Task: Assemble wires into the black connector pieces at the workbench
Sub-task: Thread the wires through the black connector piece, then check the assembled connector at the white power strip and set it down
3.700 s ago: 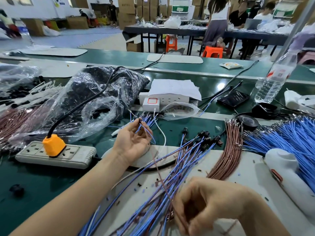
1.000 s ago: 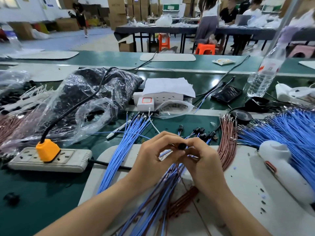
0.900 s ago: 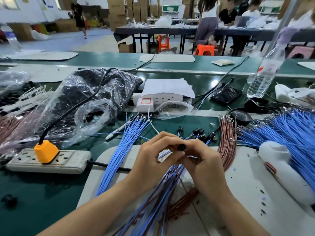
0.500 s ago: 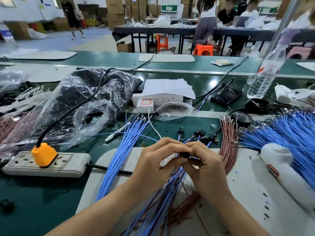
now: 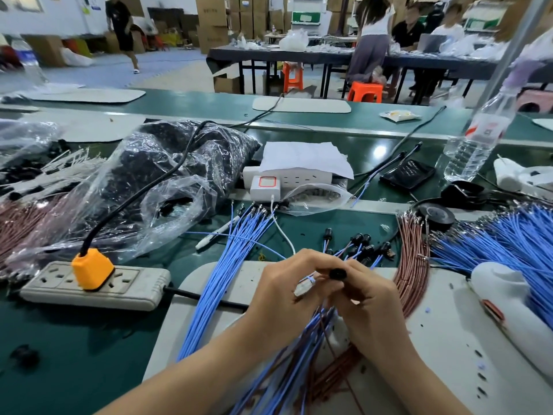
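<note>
My left hand (image 5: 284, 292) and my right hand (image 5: 369, 307) meet over the white mat (image 5: 434, 339), fingertips pinched together on one small black connector piece (image 5: 337, 274). A blue wire loops at the left fingertips beside a white bit. Below the hands hangs a bundle of blue and brown wires (image 5: 299, 363). Finished black connectors on wires (image 5: 362, 247) lie just beyond the hands. A fan of loose blue wires (image 5: 221, 274) lies to the left, brown wires (image 5: 411, 265) to the right.
A grey power strip with an orange plug (image 5: 92, 280) sits at the left. A plastic bag of black parts (image 5: 167, 181) lies behind it. A large blue wire pile (image 5: 508, 244), a white tool (image 5: 514, 307) and a water bottle (image 5: 478, 136) stand at the right.
Both hands stay pinched on the black connector piece, drifting slightly lower and nearer over the mat. A small blue wire loop now shows at the left fingertips.
</note>
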`<state>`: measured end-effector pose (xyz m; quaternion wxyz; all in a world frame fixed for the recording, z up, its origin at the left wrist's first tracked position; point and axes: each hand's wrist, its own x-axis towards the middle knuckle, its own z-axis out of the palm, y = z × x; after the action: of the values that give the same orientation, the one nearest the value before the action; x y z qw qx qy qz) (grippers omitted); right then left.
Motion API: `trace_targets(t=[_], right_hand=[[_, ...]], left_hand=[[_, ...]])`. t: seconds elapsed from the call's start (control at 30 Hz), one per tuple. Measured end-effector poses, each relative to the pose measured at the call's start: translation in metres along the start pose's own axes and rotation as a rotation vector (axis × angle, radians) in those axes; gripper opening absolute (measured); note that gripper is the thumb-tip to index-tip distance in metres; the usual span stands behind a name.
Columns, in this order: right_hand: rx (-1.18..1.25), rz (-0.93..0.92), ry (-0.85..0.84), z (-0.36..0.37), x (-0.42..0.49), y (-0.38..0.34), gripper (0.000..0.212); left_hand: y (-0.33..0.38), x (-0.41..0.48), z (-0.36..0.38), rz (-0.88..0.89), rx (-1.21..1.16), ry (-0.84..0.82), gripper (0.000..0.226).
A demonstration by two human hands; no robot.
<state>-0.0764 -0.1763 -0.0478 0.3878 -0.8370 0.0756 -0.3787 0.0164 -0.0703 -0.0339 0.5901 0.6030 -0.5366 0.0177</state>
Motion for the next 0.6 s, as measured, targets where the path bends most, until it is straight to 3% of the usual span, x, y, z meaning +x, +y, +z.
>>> trace_targets(t=[0.17,0.27,0.37,0.5,0.6], right_hand=[[-0.087,-0.010,-0.033,0.006,0.007,0.002,0.015],[-0.127,0.025,-0.137,0.000,0.018,0.005,0.008],[-0.149,0.038,-0.225,-0.011,0.046,0.008,0.014],[-0.338,0.121,-0.099,-0.003,0.111,0.030,0.023],[-0.568,0.241,-0.323,0.029,0.160,0.057,0.031]], left_hand=[[-0.013,0.000,-0.002,-0.003,0.002,0.033,0.014],[-0.016,0.006,-0.002,-0.232,-0.290,0.069,0.013],[-0.029,0.015,-0.010,-0.370,-0.479,0.254,0.009],[-0.035,0.016,-0.010,-0.396,-0.555,0.326,0.012],[-0.035,0.015,-0.011,-0.383,-0.543,0.315,0.014]])
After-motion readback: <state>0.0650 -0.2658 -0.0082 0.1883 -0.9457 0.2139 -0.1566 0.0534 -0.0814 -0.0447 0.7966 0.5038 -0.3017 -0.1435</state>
